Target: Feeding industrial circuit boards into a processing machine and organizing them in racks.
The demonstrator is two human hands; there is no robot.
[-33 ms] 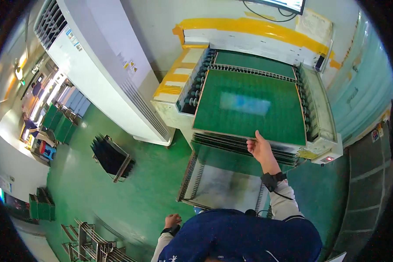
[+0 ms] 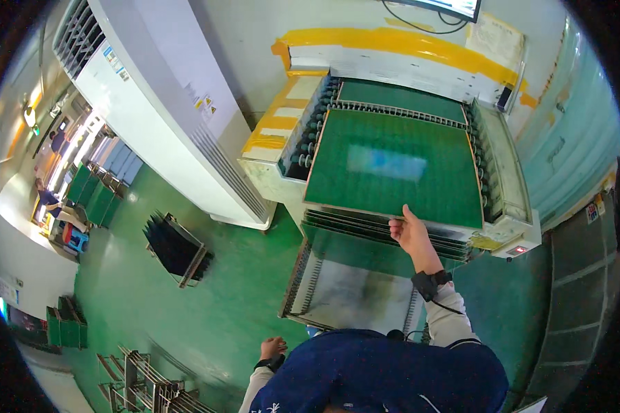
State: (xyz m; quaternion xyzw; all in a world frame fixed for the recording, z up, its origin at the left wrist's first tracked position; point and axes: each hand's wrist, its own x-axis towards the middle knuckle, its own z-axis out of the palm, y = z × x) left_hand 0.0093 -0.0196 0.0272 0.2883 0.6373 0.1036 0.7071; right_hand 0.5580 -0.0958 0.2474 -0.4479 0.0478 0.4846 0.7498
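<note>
A large green panel (image 2: 393,175) with a thin light rim lies flat on the rollers, its front edge jutting toward me. My right hand (image 2: 412,237) is at that front edge, fingers curled and thumb pointing up over it. Whether the fingers grip the panel cannot be made out. Below the edge, several dark panels (image 2: 324,227) stand in a slotted rack (image 2: 303,275) in front of me. My left hand (image 2: 273,346) hangs low beside my body, loosely closed, with nothing visible in it.
A second green panel (image 2: 399,98) lies farther back in the roller machine (image 2: 513,165). A tall white cabinet (image 2: 165,103) stands at the left. On the green floor are a rack of dark sheets (image 2: 176,248) and metal frames (image 2: 148,382). Another person (image 2: 48,199) is far left.
</note>
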